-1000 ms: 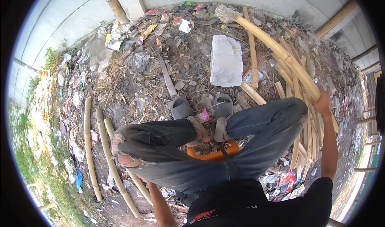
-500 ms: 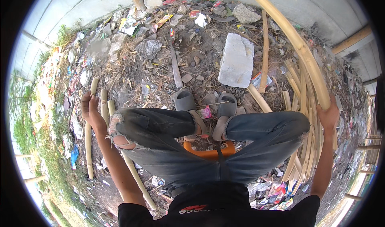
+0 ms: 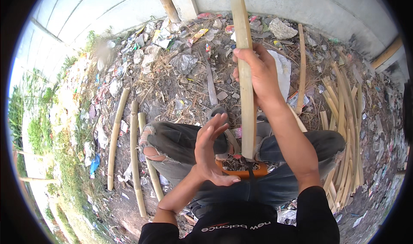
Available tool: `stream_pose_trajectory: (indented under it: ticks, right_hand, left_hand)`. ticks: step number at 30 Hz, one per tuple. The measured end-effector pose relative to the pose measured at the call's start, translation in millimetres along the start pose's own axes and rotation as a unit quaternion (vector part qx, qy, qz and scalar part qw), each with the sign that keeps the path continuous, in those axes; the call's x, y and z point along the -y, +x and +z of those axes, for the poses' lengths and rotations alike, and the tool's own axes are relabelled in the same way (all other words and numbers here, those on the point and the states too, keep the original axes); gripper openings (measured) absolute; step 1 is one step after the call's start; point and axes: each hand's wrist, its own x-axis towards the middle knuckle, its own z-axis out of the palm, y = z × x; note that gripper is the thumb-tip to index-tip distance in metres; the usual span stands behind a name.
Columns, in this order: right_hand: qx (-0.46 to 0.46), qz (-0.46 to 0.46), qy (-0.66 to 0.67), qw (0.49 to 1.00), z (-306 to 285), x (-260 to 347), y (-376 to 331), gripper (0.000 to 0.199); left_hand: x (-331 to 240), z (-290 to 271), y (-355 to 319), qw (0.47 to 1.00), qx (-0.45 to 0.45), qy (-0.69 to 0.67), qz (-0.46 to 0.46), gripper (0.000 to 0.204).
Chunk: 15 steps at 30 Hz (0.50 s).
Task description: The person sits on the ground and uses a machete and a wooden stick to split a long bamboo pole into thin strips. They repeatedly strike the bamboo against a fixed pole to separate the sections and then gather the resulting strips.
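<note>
A long split bamboo piece (image 3: 246,76) stands out in front of my body, its near end above my lap and its far end running past the top of the view. My right hand (image 3: 261,71) is wrapped round it partway along, thumb on top. Close to the near end, on its left, my left hand (image 3: 211,151) is spread with nothing in it, apart from the bamboo. A pale stone block (image 3: 282,74) lies partly hidden behind my right hand.
Three bamboo poles (image 3: 134,158) lie to my left. A pile of split bamboo strips (image 3: 346,127) lies on the right beside my knee. Under me is an orange seat (image 3: 243,173). Litter covers the ground up to a grey wall (image 3: 279,0).
My right hand has brought the bamboo from the far right to the middle, and now grips it farther from its near end. My left hand has come in from the left poles and spread out.
</note>
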Motion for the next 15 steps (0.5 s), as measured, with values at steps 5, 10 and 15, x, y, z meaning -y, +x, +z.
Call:
stream_pose_trajectory:
  ticks: [5, 10, 15]
  right_hand:
    - [0.037, 0.048, 0.130, 0.990, 89, -35, -13, 0.041]
    - [0.092, 0.158, 0.276, 0.944, 161, -38, -18, 0.047]
    - [0.138, 0.251, 0.336, 0.897, 229, -37, -41, 0.049]
  left_hand:
    - [-14, -12, -20, 0.925, -0.167, 0.333, 0.068, 0.099]
    - [-41, -60, 7, 0.876, -0.310, 0.336, 0.156, 0.051]
    - [-100, -133, 50, 0.900, -0.156, 0.172, 0.369, 0.056]
